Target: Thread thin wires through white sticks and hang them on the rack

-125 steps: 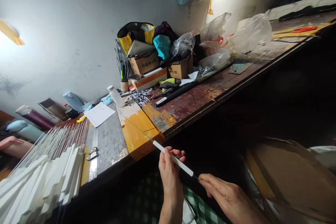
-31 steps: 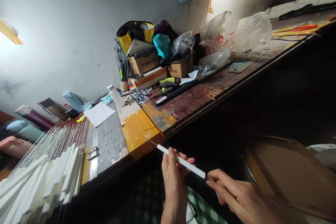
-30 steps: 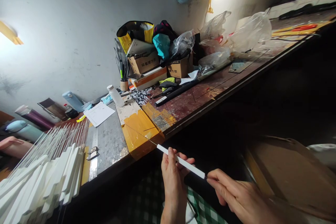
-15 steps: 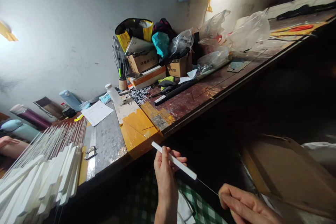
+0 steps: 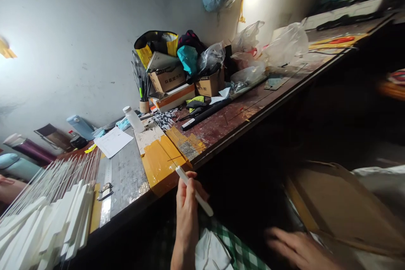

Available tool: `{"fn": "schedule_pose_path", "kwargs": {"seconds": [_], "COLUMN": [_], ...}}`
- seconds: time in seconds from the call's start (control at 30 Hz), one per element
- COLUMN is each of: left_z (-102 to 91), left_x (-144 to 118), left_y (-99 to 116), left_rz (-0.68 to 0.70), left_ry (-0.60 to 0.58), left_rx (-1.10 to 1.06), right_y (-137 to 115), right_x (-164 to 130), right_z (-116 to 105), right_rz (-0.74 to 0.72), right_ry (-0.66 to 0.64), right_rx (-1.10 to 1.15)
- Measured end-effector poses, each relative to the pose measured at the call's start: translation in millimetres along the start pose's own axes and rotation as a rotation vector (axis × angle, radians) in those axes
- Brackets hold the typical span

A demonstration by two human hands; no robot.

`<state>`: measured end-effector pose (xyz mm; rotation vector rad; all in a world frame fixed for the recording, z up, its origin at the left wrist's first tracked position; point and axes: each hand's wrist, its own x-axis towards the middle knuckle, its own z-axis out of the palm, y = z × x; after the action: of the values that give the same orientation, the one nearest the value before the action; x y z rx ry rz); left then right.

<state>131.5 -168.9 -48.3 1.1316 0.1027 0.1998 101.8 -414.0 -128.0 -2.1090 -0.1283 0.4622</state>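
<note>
- While the left hand (image 5: 187,202) grips a white stick (image 5: 194,190), it sits just off the bench's (image 5: 221,124) front edge.
- The right hand (image 5: 297,249) is blurry — grip unclear, touching nothing seen.

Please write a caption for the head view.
Left hand holds a white flat stick near the cluttered wooden workbench.

Ruler (image 5: 106,185) on bench (image 5: 240,114); bottle (image 5: 133,119) behind; boxes (image 5: 177,79) rightward.
</note>
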Motion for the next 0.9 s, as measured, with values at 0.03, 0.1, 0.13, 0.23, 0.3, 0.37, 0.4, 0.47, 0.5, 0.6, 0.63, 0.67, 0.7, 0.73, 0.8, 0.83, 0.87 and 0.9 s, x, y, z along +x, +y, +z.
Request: {"fn": "schedule_pose_path", "kwargs": {"seconds": [0.03,0.1,0.13,0.23,0.3,0.37,0.4,0.47,0.5,0.6,0.63,0.67,0.7,0.73,0.8,0.83,0.87,0.9], "left_z": [-0.6,-1.9,-2.5,-3.1,-2.9,-3.3,-4.2,-7.4,-9.6,-17.2,-19.6,-21.6,-23.4,-24.8,-26.9,-27.6,-28.2,-28.6], "left_x": [-2.4,-7.1,-9.2,-14.6,-17.7,-20.4,-21.6,-23.6,-24.4,-26.8,-27.6,-28.5,-29.4,-30.3,-32.0,-32.8,-33.4,-34.0], "left_y": [4.0,10.9,13.4,16.9,16.7,15.2,14.1,10.7,8.6,0.6,-2.4,-5.4,-8.4,-11.3,-16.9,-19.4,-21.5,-23.3], "left_rz": [-0.001,-0.028,-0.043,-0.068,-0.084,-0.093,-0.095,-0.105,-0.105,-0.058,-0.032,-0.003,0.025,0.05,0.076,0.075,0.068,0.06], "left_ry": [-0.033,-0.089,-0.107,-0.143,-0.185,-0.23,-0.244,-0.241,-0.228,-0.162,-0.143,-0.127,-0.112,-0.095,-0.062,-0.047,-0.035,-0.028], "left_rx": [0.033,0.087,0.112,0.232,0.324,0.392,0.414,0.45,0.46,0.468,0.471,0.48,0.493,0.508,0.511,0.497,0.475,0.453], "right_y": [-13.7,-48.5,-67.4,-118.0,-141.7,-156.6,-161.1,-165.6,-166.1,-164.2,-163.2,-162.3,-161.6,-161.0,-160.1,-159.8,-159.5,-159.1], "right_x": [4.7,12.7,16.2,26.2,32.2,36.8,38.5,41.0,41.9,44.1,44.8,45.4,46.2,46.9,48.7,49.7,50.7,51.6], "right_z": [-6.8,-20.2,-25.8,-35.0,-36.1,-34.9,-33.8,-31.0,-29.6,-27.1,-27.1,-27.4,-28.0,-28.5,-29.1,-29.0,-28.5,-27.9], "right_rz": [-0.058,-0.162,-0.216,-0.446,-0.586,-0.659,-0.67,-0.654,-0.643,-0.613,-0.604,-0.593,-0.581,-0.569,-0.549,-0.539,-0.531,-0.524], "right_ry": [0.086,0.128,0.136,0.174,0.133,0.039,-0.013,-0.078,-0.075,0.029,0.069,0.102,0.132,0.158,0.196,0.201,0.198,0.19], "right_rx": [-0.054,0.007,0.085,0.366,0.499,0.581,0.612,0.666,0.692,0.74,0.748,0.755,0.76,0.763,0.764,0.762,0.761,0.761]}}
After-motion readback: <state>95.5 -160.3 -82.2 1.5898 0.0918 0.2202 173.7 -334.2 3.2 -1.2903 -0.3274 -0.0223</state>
